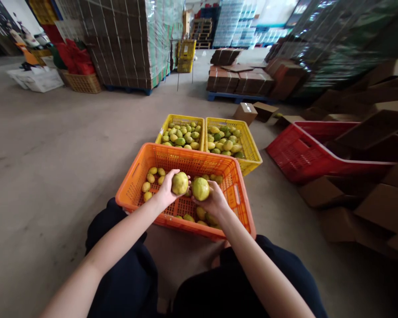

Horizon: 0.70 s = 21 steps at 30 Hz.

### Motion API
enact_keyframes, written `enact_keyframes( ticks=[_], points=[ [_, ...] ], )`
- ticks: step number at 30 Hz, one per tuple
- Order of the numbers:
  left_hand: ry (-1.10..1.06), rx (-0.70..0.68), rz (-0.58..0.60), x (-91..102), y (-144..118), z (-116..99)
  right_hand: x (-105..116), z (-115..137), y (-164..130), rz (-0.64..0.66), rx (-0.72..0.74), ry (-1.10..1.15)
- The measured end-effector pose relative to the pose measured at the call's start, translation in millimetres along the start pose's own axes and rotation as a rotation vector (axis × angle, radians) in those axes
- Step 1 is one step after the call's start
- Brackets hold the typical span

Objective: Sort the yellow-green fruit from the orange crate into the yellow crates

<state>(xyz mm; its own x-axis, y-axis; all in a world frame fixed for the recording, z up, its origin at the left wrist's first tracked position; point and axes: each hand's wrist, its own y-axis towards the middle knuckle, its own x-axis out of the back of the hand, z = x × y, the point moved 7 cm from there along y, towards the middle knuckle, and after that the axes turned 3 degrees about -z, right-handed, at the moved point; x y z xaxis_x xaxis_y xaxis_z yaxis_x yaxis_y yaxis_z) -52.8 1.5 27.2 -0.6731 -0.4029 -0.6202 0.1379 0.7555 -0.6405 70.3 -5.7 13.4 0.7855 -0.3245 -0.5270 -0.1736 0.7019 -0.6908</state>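
Two fruits: one in each of my hands, held side by side and nearly touching, over the middle of the orange crate (242, 201) between my knees.
Left hand (167, 187): fingers wrapped around a yellow-green fruit (179, 183), cupping it from the left and underneath.
Right hand (214, 201): closed around a greener fruit (200, 188), palm below and fingers up its side.
Handling: I judge each one light enough for a single hand, firm rather than soft, with a smooth rind that could slide in a loose grip. It would likely bruise if dropped, so a full cupping hold around the widest part seems best, not a fingertip pinch.
Looks: round to slightly oval, dull yellow with green patches and some darker speckling; the left one is paler, the right one greener.
Orange crate: plastic mesh, only thinly filled, with a small cluster of fruits at its far left (151, 180) and more near my right wrist.
Beyond: two yellow crates (252, 152), side by side and touching the orange one, both well filled.
Right side: a red crate (301, 152) tipped on the floor among cardboard boxes (384, 207).
Farther off: wrapped pallet stacks (126, 39) on the concrete floor (53, 150).
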Motion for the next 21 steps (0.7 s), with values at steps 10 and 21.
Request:
enact_keyframes(
  ticks=[10, 21],
  points=[
    [-0.147, -0.008, 0.104, -7.5, -8, -4, -4, 10, -7, 0.119, 0.069, 0.040],
    [-0.120, -0.092, 0.183, -9.0, -5, -8, 1, 9, -1, 0.057, 0.131, 0.039]
  ],
)
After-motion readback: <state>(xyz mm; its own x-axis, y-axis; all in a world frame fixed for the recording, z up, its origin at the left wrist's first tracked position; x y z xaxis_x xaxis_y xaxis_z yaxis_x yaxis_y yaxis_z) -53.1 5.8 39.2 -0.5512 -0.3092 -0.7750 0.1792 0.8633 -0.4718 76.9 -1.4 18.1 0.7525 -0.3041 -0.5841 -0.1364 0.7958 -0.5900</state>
